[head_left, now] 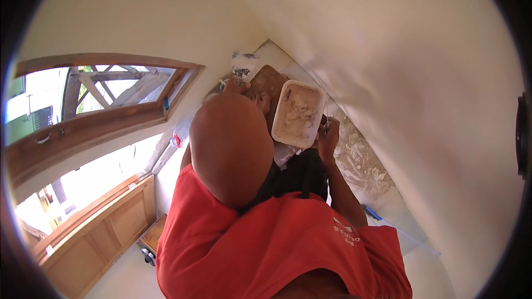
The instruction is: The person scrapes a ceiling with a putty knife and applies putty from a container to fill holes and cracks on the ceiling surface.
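A broad scraper [244,65], its pale blade smeared with white and dark patches, is in my left hand [236,85], whose fingers are closed. My bare bent knee [233,147] hides most of that forearm. In front of me a white rectangular plastic tub [275,126] holds pale, lumpy plaster [302,112]. My right hand [329,134] is closed at the tub's right side. A thin pale edge rises from its fingers; what it belongs to is too small to make out. Bare toes [261,101] show left of the tub.
Under the tub lies a brown board [270,79]. Pale walls meet in the corner ahead. Plaster-smeared sheeting [354,158] covers the floor at right, near a blue-handled tool [372,214]. On the left are a wood-framed window [100,116] and a wooden panel [105,227].
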`<action>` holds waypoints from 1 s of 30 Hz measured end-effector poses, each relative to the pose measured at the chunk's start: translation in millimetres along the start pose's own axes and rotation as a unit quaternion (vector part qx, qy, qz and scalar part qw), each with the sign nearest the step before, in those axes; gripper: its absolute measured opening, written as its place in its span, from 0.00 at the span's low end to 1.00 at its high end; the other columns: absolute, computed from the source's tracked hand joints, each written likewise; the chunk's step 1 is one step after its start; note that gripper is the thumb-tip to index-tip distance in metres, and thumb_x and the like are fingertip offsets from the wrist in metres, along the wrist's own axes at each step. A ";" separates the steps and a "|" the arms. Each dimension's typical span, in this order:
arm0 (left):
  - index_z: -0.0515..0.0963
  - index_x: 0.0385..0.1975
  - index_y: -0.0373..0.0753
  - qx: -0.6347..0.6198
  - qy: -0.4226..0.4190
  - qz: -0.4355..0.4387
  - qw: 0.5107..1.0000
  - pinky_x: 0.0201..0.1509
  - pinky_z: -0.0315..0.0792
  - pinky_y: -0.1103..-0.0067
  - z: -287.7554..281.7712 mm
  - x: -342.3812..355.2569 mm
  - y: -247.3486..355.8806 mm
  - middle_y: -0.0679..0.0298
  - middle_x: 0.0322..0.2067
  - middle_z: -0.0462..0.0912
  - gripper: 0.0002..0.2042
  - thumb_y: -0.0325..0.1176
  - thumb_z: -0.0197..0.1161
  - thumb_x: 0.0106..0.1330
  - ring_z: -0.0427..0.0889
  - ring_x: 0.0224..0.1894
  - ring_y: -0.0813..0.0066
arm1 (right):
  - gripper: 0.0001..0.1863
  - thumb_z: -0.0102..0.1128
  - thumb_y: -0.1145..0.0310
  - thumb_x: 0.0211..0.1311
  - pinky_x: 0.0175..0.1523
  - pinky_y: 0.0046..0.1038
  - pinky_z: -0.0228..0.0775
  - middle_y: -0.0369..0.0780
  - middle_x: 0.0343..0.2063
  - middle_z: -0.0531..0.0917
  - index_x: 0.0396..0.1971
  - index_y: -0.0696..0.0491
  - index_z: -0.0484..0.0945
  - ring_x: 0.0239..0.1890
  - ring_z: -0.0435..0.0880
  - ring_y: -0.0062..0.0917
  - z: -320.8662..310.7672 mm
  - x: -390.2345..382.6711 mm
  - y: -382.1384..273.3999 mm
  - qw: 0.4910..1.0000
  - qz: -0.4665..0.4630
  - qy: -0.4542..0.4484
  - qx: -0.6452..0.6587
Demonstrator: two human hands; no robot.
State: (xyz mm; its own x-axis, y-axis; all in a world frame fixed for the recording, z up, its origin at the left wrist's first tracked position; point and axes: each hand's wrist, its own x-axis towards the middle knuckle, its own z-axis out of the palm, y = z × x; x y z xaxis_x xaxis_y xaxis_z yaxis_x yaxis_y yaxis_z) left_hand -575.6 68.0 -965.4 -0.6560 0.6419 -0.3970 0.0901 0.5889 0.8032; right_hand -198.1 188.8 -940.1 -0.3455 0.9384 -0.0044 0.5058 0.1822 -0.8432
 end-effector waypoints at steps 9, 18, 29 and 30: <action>0.74 0.48 0.30 0.017 0.017 -0.047 0.999 0.39 0.77 0.70 18.1 4.5 -4.4 0.49 0.40 0.83 0.26 0.38 0.74 0.54 0.84 0.38 0.60 | 0.16 0.62 0.72 0.60 0.48 0.36 0.72 0.47 0.39 0.80 0.47 0.56 0.75 0.42 0.81 0.39 4.7 -3.2 0.3 0.995 0.091 0.008 -0.038; 0.75 0.46 0.28 0.068 0.045 -0.073 0.994 0.47 0.75 0.67 17.5 -12.5 17.3 0.46 0.41 0.83 0.27 0.43 0.74 0.54 0.83 0.44 0.57 | 0.20 0.67 0.63 0.56 0.43 0.43 0.71 0.53 0.34 0.81 0.43 0.57 0.71 0.39 0.82 0.48 8.3 -11.2 -3.4 0.979 0.192 -0.039 -0.047; 0.78 0.38 0.29 -0.140 0.050 -0.158 0.976 0.37 0.76 0.69 7.2 -73.4 -8.7 0.55 0.31 0.85 0.19 0.40 0.72 0.57 0.83 0.32 0.67 | 0.15 0.58 0.67 0.64 0.44 0.43 0.71 0.56 0.34 0.82 0.45 0.61 0.71 0.40 0.82 0.52 11.0 -26.8 -12.1 0.958 0.256 -0.128 -0.007; 0.78 0.38 0.29 -0.152 0.045 -0.157 0.975 0.36 0.76 0.69 8.3 -84.4 -2.2 0.55 0.31 0.85 0.19 0.40 0.72 0.57 0.83 0.33 0.67 | 0.19 0.58 0.68 0.64 0.47 0.43 0.72 0.57 0.39 0.82 0.51 0.60 0.69 0.45 0.82 0.52 14.7 -41.0 0.0 0.966 0.233 -0.113 -0.014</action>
State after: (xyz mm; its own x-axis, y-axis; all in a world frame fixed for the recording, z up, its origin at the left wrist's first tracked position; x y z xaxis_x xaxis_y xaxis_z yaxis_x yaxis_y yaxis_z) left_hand -514.2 16.5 -937.4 -0.6803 0.3985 -0.6152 -0.3433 0.5683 0.7478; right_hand -195.6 146.0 -947.8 -0.2378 0.8329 -0.4998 0.6680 -0.2333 -0.7067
